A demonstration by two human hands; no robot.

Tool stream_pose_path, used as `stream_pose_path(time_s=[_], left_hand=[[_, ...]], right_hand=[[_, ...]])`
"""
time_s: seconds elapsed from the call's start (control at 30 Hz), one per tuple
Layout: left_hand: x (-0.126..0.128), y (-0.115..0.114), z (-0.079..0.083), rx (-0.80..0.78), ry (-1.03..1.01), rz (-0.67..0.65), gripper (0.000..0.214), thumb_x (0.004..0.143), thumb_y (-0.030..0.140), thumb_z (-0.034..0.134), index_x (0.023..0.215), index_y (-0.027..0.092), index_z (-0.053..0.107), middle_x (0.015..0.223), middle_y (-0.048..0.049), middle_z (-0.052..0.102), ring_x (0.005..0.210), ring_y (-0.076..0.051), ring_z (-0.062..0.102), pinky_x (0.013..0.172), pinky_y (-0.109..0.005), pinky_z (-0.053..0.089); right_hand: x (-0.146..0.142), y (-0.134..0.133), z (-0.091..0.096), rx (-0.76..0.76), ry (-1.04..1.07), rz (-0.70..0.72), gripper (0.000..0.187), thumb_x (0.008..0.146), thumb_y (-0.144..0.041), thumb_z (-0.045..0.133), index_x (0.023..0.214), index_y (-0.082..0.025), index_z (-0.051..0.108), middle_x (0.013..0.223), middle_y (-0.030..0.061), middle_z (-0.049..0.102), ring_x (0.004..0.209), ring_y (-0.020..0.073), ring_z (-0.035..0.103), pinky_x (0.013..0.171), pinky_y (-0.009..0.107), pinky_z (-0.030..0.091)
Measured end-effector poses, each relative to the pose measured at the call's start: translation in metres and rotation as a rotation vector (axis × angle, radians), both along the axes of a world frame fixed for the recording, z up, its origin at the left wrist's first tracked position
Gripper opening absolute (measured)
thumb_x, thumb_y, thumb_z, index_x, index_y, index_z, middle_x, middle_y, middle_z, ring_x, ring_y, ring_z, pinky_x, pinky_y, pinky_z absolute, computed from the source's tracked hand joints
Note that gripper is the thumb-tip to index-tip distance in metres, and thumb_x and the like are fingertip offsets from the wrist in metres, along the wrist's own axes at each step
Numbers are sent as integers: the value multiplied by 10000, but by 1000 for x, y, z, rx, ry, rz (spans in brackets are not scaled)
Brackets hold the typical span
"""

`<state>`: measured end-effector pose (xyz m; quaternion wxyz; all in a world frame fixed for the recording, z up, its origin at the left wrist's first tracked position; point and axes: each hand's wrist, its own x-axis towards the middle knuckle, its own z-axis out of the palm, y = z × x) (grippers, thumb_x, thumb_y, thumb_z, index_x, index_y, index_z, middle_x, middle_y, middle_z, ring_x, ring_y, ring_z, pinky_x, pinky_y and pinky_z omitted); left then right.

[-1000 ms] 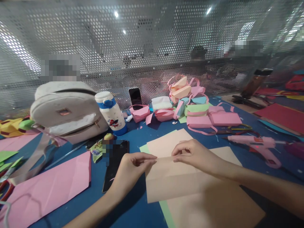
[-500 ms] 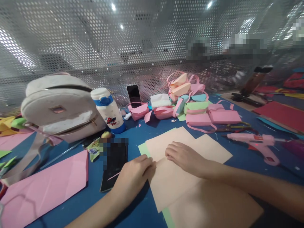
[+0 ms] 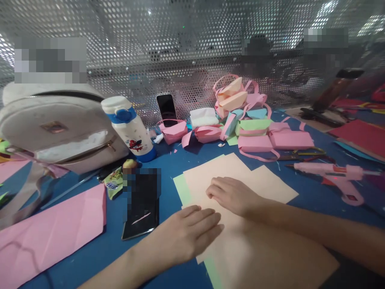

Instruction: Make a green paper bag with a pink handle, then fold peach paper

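My left hand (image 3: 195, 233) lies over the left side of a stack of peach paper sheets (image 3: 228, 164), its fingers stretched out and nothing in them. On the same stack rests my right hand (image 3: 231, 194), with its fingers curled together at a peach paper sheet's edge; the fingertips are partly hidden. A light green sheet (image 3: 182, 186) shows from under the peach ones along the left. Some peach sheets fan out towards the right and the near edge. Left of my left hand lies a black phone (image 3: 146, 204) with a thin pink paper strip on it.
Pink folded card (image 3: 69, 224), a grey backpack (image 3: 57, 128) and a water bottle (image 3: 132, 132) stand at left. Small paper bags (image 3: 255, 140) pile up behind, by a perforated metal wall. A pink glue gun (image 3: 339, 176) lies right. Another phone (image 3: 167, 108) leans upright at the back.
My left hand has let go of the sheet's edge and moved right onto the paper, its fingers now straightened. The right hand stays on the stack, nearly in place. The view has shifted slightly.
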<state>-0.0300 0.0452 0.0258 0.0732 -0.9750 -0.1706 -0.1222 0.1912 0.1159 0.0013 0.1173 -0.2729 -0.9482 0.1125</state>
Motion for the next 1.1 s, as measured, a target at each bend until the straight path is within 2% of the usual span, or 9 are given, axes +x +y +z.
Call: stream_pose_path(time_s=[0.17, 0.33, 0.43, 0.5, 0.57, 0.6, 0.73, 0.93, 1.1], left_hand=[[-15, -18, -4, -213, -14, 13, 381, 1045, 117, 399, 1405, 135, 522, 1490, -114, 512, 1389, -257, 474, 1131, -429, 437], [-38, -48, -4, -328, 65, 77, 498, 1049, 75, 260, 1539, 120, 338, 1522, -91, 472, 1452, -193, 374, 1171, -334, 378], [-40, -53, 2, -311, 69, 94, 491, 1060, 102, 209, 1526, 122, 363, 1496, -101, 512, 1429, -207, 414, 1126, -328, 442], [-32, -48, 9, -310, 41, 95, 460, 1068, 134, 216, 1463, 125, 453, 1387, -131, 603, 1320, -231, 532, 1040, -342, 518], [-19, -39, 16, -293, 41, 110, 406, 1066, 149, 274, 1376, 152, 536, 1199, -132, 675, 1044, -222, 651, 865, -345, 587], [-11, -33, 19, -257, 82, 111, 389, 1056, 145, 300, 1359, 154, 544, 1180, -136, 665, 936, -224, 654, 770, -358, 596], [21, -16, 17, -197, 232, 79, 449, 991, 112, 426, 1436, 165, 453, 1097, -110, 645, 809, -229, 634, 581, -339, 548], [56, -12, 3, -68, 258, 113, 441, 994, 140, 478, 1433, 134, 443, 949, -76, 658, 701, -199, 656, 492, -288, 462], [71, -9, 5, -125, 252, 139, 446, 988, 173, 484, 1431, 133, 453, 896, -74, 667, 614, -196, 639, 475, -294, 421]], right_hand=[[2, 1, -5, 34, 23, 18, 210, 926, -56, 435, 971, -198, 584, 938, 48, 593, 800, 178, 518, 712, 308, 366], [3, 2, -9, 81, 17, 27, 256, 911, -15, 418, 1005, -190, 579, 958, 54, 589, 792, 182, 511, 712, 314, 360], [3, 2, -7, 89, 4, 30, 243, 927, -22, 415, 1008, -186, 574, 973, 59, 590, 808, 187, 516, 720, 319, 361], [3, 2, -4, 75, 0, 32, 221, 947, -46, 414, 1006, -189, 572, 978, 58, 594, 814, 188, 521, 723, 320, 365], [4, 1, -2, 67, -5, 36, 207, 957, -62, 416, 1011, -189, 570, 986, 57, 597, 812, 189, 521, 722, 322, 371], [4, 1, -1, 68, -8, 39, 200, 960, -68, 419, 1016, -187, 569, 990, 57, 597, 808, 190, 520, 718, 324, 372], [5, 3, 1, 81, -31, 60, 183, 972, -84, 415, 1031, -174, 564, 999, 62, 590, 805, 194, 517, 689, 326, 359], [4, 10, 8, 57, -93, 148, 187, 972, -91, 404, 1048, -187, 546, 1012, 59, 582, 772, 190, 496, 600, 311, 306], [5, 17, 21, -31, -124, 227, 135, 966, -122, 424, 1030, -204, 511, 1012, 41, 568, 696, 160, 472, 552, 294, 274]])
